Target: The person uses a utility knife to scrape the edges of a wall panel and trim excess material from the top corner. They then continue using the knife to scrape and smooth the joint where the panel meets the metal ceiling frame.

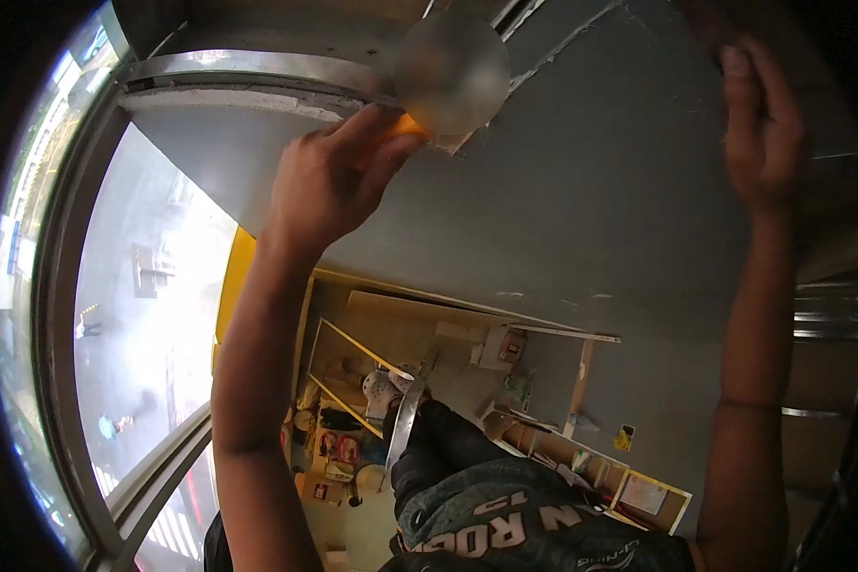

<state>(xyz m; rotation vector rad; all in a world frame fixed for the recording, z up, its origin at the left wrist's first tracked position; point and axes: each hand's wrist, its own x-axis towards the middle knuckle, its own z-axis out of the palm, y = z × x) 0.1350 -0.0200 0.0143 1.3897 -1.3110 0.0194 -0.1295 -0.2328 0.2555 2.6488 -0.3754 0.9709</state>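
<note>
"LI-NING" lettering (612, 556) on dark shirt (572, 541)

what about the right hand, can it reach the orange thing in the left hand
Probably yes: the right hand is raised, and nothing visible blocks the way across the grey board to the orange thing in the left hand, though blur hides part there.

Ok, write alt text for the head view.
A person's left hand grips a partly hidden orange object near a grey panel; the right hand is raised farther right. Below are the wearer's dark, lettered jersey and a cluttered floor.
</note>
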